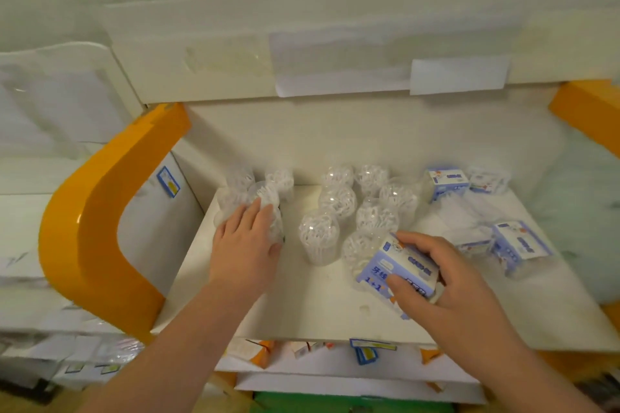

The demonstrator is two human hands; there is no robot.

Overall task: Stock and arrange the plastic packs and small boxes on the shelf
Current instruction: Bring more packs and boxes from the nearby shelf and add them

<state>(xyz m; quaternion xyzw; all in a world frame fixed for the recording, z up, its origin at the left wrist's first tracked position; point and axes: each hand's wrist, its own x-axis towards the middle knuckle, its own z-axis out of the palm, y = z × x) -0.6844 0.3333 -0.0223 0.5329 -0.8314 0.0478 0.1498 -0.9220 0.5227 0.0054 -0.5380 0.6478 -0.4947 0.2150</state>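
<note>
A white shelf point(302, 308) with orange side panels point(100, 211) carries clusters of clear round tubs point(339, 199) filled with white sticks, and blue-and-white boxes point(448, 183) toward the right. The left hand point(246, 241) lies fingers-out over the left group of tubs point(265, 193). The right hand point(446, 282) grips one small box point(397, 270) between thumb and fingers, near the shelf's front.

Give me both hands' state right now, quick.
Left hand: open, fingers laid over a clear cotton swab jar, thumb against its side.
Right hand: grip closed on a blue-and-white small box.
</note>
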